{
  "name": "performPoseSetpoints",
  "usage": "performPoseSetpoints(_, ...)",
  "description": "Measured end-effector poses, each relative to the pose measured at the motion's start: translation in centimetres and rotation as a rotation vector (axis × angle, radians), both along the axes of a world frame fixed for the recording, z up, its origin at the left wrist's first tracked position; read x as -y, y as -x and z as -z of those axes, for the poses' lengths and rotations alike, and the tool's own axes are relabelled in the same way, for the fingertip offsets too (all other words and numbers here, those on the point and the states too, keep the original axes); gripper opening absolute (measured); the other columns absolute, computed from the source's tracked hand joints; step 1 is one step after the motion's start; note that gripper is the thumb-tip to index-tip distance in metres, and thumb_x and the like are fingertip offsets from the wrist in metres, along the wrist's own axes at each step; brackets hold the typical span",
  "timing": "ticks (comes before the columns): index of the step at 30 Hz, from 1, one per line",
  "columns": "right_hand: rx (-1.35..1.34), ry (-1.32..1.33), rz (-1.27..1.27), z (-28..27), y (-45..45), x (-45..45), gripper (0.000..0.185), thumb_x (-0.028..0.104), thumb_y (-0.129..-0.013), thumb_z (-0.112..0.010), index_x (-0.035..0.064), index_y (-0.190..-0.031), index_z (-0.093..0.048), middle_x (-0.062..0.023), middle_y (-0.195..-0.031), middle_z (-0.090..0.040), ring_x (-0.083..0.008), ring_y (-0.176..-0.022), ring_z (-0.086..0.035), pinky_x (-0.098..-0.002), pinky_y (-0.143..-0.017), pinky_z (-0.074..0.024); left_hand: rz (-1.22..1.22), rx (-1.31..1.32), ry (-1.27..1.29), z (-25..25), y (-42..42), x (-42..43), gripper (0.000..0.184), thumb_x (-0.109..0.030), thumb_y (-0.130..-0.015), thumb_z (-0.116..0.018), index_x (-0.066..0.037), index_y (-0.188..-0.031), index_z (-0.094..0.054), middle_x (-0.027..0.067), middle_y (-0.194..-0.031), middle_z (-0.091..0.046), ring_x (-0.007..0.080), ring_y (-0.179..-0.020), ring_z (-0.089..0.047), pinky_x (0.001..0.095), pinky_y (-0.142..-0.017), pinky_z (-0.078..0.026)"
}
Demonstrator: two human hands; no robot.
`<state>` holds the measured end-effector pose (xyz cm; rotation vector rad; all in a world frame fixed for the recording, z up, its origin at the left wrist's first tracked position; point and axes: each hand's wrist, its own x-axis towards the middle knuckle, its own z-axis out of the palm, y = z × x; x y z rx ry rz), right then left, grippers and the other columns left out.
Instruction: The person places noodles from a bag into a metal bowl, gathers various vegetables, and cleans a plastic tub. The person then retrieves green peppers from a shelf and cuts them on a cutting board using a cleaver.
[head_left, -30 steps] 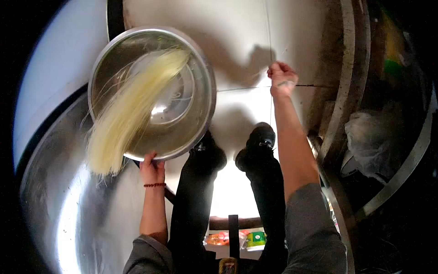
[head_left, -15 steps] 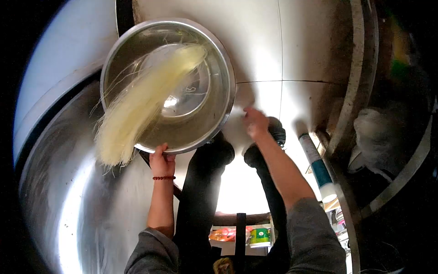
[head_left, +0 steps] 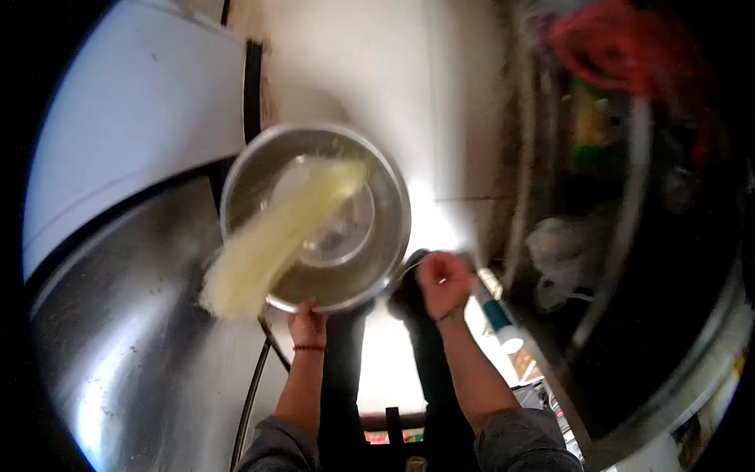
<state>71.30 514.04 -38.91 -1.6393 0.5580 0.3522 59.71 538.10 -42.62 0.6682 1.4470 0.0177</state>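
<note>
A wide stainless-steel basin point(head_left: 354, 287) is held over the floor by my left hand point(head_left: 307, 321), which grips its near rim. Across it lies a long bundle of thin, pale-yellow noodle-like strands point(head_left: 275, 244); its frayed lower-left end sticks out past the rim. My right hand point(head_left: 445, 283) is off the basin, just to its right, with the fingers curled in. It is blurred, and a thin line seems to run from it toward the left. What the fingers hold, if anything, cannot be made out.
A large shiny metal surface point(head_left: 141, 338) curves along the left, below a pale bluish-white panel point(head_left: 141, 86). To the right are a teal-and-white cylinder point(head_left: 497, 318), a rack rail point(head_left: 621, 228), a whitish plastic bag point(head_left: 562, 252) and a blurred red bag point(head_left: 621, 43).
The view has swung to the right, bringing the red bag into sight. My right hand has come back nearer my body. My left hand still holds the basin with the strands lying across it.
</note>
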Motion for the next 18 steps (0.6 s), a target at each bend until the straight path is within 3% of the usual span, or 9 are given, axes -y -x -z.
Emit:
performPoseSetpoints(1,-0.039,0.314,-0.333,-5.5,-2.0,-1.7,0.016,0.016,-0.082,-0.062,0.0024,-0.091,-0.064,-0.0135,-0.087,-0.065,-0.0234,-0.077,-0.063,-0.0343,-0.072,-0.0508,-0.014,-0.043,0.012,-2.7,0.0,0.3,0.026,0.004,-0.077,-0.057,-0.002,-0.102,-0.051,0.009,-0.092,-0.057,0.0244,-0.085,-0.058,0.0437,-0.07,-0.053)
performPoseSetpoints(3,0.125,0.34,-0.514,-11.8,-4.3,-3.0,0.015,0.013,-0.082,-0.062,0.0038,-0.094,-0.064,-0.014,-0.091,-0.066,-0.0262,-0.084,-0.064,-0.0356,-0.077,-0.0509,-0.029,-0.031,0.069,-9.1,-1.2,1.6,0.027,0.004,-0.077,-0.056,-0.003,-0.102,-0.052,0.0091,-0.091,-0.056,0.0238,-0.082,-0.058,0.0427,-0.066,-0.052)
performPoseSetpoints(5,0.158,0.405,-0.531,-18.5,-6.1,-2.6,0.016,0.012,-0.081,-0.065,0.004,-0.094,-0.065,-0.0123,-0.094,-0.067,-0.0259,-0.084,-0.065,-0.0345,-0.075,-0.0519,0.084,-0.039,0.126,-13.6,-0.2,1.2,0.03,0.004,-0.076,-0.054,-0.003,-0.105,-0.052,0.0104,-0.094,-0.057,0.0259,-0.083,-0.059,0.0446,-0.068,-0.053)
performPoseSetpoints(7,0.27,0.456,-0.465,-24.5,-7.2,-3.1,0.015,0.012,-0.078,-0.069,0.0039,-0.089,-0.063,-0.0128,-0.086,-0.065,-0.0222,-0.071,-0.065,-0.029,-0.063,-0.0522,0.179,-0.025,0.124,-20.4,-2.3,0.3,0.034,0.005,-0.075,-0.054,-0.002,-0.109,-0.05,0.0116,-0.098,-0.058,0.0286,-0.086,-0.061,0.046,-0.069,-0.054)
performPoseSetpoints(9,0.176,0.476,-0.524,-32.0,-8.5,-4.0,0.015,0.011,-0.076,-0.07,0.0033,-0.085,-0.061,-0.0117,-0.082,-0.063,-0.0195,-0.066,-0.062,-0.0278,-0.06,-0.051,0.214,-0.022,0.159,-26.9,-4.3,-1.4,0.039,0.006,-0.074,-0.053,-0.001,-0.112,-0.048,0.0131,-0.101,-0.058,0.0303,-0.089,-0.062,0.0468,-0.069,-0.056)
performPoseSetpoints(11,0.265,0.453,-0.469,-38.4,-9.1,-5.7,0.015,0.011,-0.077,-0.07,0.0032,-0.084,-0.06,-0.0111,-0.08,-0.062,-0.019,-0.064,-0.061,-0.028,-0.059,-0.0507,0.256,0.034,0.183,-32.4,-6.8,-3.9,0.04,0.006,-0.074,-0.054,-0.001,-0.113,-0.047,0.0139,-0.101,-0.057,0.0299,-0.09,-0.062,0.0457,-0.066,-0.057)
performPoseSetpoints(13,0.41,0.367,-0.362,-43.5,-8.0,-3.3,0.012,0.01,-0.078,-0.07,0.0024,-0.083,-0.062,-0.0095,-0.074,-0.061,-0.0145,-0.059,-0.06,-0.0257,-0.055,-0.0483,0.374,0.108,0.112,-38.3,-8.9,-2.0,0.022,0.004,-0.075,-0.058,0.003,-0.096,-0.051,0.0154,-0.089,-0.057,0.0283,-0.079,-0.061,0.0416,-0.063,-0.054)
performPoseSetpoints(18,0.487,0.397,-0.378,-50.4,-8.5,-2.8,0.011,0.004,-0.079,-0.064,0.0023,-0.089,-0.064,-0.0123,-0.076,-0.063,-0.02,-0.062,-0.063,-0.0284,-0.06,-0.0508,0.514,0.171,0.03,-44.8,-16.4,-3.7,0.022,0.004,-0.074,-0.06,0.007,-0.092,-0.047,0.0164,-0.087,-0.057,0.0286,-0.077,-0.063,0.0454,-0.064,-0.057)
